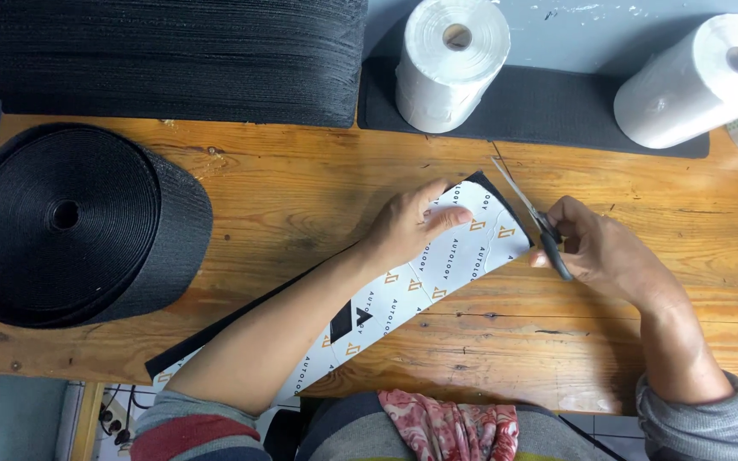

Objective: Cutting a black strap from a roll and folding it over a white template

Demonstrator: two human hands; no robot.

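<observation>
Scissors, black-handled with steel blades [533, 224], gripped in our right hand [601, 254], meet the end of the white printed strip with black backing [437, 265] on the wooden table [301, 188]; our left hand [407, 226] presses it flat; any slip there risks a crooked cut.

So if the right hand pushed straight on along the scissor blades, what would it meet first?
Likely bare table first, then the black mat under the white roll. The right hand aims the scissors up-left; depth is unclear.
</observation>
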